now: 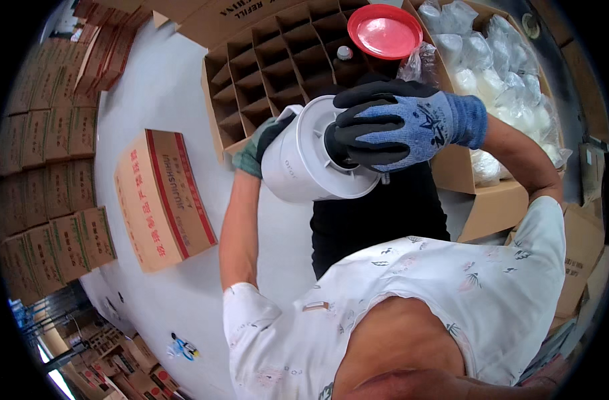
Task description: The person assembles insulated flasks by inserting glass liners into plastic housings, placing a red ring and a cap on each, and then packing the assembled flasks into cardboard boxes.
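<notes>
A white cylindrical vessel [288, 167], which looks like a thermos jug body, is held tilted in front of my body. Its ribbed round end faces up and to the right. My left hand [268, 141], in a green and dark glove, is closed around its far left side, by a white handle-like part. In a blue and black glove, my right hand [391, 127] is closed over the dark round piece [336, 145] at the middle of that end. The palm hides most of this piece, so I cannot tell whether it is attached.
Beyond the vessel stands an open carton with cardboard dividers [258, 77]; a red round basin [384, 32] and a clear-capped bottle [344, 53] are there. At right, a carton holds bagged whitish pieces [501, 80]. A closed carton [164, 200] lies left, near stacked cartons [51, 133].
</notes>
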A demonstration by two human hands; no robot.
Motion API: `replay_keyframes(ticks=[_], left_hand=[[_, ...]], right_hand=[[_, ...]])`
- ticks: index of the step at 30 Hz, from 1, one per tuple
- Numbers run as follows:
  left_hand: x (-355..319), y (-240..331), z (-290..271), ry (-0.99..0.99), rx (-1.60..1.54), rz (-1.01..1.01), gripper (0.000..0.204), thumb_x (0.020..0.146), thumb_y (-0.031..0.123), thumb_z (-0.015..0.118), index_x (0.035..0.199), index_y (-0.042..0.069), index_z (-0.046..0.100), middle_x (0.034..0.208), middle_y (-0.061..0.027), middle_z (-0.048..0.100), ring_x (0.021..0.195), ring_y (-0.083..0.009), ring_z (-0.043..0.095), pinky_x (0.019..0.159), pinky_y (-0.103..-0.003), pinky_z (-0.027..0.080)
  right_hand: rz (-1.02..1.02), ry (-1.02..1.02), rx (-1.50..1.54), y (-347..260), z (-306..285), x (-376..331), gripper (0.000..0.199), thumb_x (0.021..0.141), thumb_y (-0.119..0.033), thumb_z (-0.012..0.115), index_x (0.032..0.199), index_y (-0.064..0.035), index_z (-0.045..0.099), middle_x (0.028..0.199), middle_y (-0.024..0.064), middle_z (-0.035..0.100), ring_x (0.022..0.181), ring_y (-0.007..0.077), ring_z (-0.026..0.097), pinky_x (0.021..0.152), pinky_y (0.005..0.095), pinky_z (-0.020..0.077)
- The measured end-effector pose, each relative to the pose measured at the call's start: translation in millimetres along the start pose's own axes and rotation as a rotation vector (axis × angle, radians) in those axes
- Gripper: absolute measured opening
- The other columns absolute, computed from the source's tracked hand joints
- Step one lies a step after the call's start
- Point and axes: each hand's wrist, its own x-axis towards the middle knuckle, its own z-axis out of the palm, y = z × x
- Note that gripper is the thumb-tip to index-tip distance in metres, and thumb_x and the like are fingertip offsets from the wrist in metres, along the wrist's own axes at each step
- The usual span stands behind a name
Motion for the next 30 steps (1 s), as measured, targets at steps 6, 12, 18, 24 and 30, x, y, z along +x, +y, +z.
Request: replay_keyframes(ticks=[6, 12, 18, 24, 30], left_hand=[[-3, -18, -6, 0.135, 0.397, 0.417, 0.026, 0.088, 0.013, 0.053, 0.106, -0.002, 0.064, 0.094, -0.0090, 0.067, 0.082, -0.0160, 0.063, 0.076, -0.028, 0.051], [-32, -2, 16, 0.556, 0.994, 1.143, 0.028, 0.088, 0.015, 0.050, 0.102, -0.004, 0.065, 0.094, -0.0115, 0.068, 0.083, -0.0177, 0.063, 0.079, -0.031, 0.049], [-21, -20, -23, 0.565, 0.408, 0.575, 0.033, 0.095, 0.027, 0.050, 0.110, 0.000, 0.061, 0.096, -0.0080, 0.065, 0.088, -0.0155, 0.063, 0.076, -0.030, 0.051], [-5, -31, -29, 0.202, 0.099, 0.416, 0.031, 0.096, 0.021, 0.046, 0.115, 0.000, 0.058, 0.103, -0.0087, 0.064, 0.091, -0.0155, 0.062, 0.079, -0.028, 0.051], [-3, -17, -13, 0.070, 0.048, 0.214, 0.032, 0.095, 0.022, 0.048, 0.116, 0.000, 0.057, 0.104, -0.0089, 0.064, 0.091, -0.0150, 0.062, 0.079, -0.028, 0.052]], right_hand=[[0.466, 0.247, 0.283, -1, 36, -18, 0.039, 0.072, -0.017, 0.068, 0.107, -0.0049, 0.057, 0.110, 0.0130, 0.057, 0.104, 0.0322, 0.054, 0.082, 0.0385, 0.0483], [1.526, 0.371, 1.362, 0, 64, -23, 0.029, 0.089, -0.015, 0.057, 0.114, -0.0012, 0.055, 0.111, 0.0132, 0.057, 0.091, 0.0230, 0.062, 0.079, 0.0302, 0.0513], [0.847, 0.454, 0.521, 3, 61, -45, 0.029, 0.090, -0.016, 0.057, 0.116, -0.0035, 0.055, 0.108, 0.0133, 0.060, 0.093, 0.0238, 0.062, 0.084, 0.0314, 0.0531], [0.283, 0.232, 0.219, 23, 21, -16, 0.051, 0.068, -0.012, 0.072, 0.116, -0.0191, 0.057, 0.123, 0.0069, 0.053, 0.121, 0.0298, 0.045, 0.105, 0.0498, 0.0356], [0.104, -0.016, 0.004, 9, 20, -13, 0.051, 0.068, -0.023, 0.074, 0.117, -0.0210, 0.058, 0.131, 0.0082, 0.045, 0.123, 0.0299, 0.042, 0.103, 0.0481, 0.0387]])
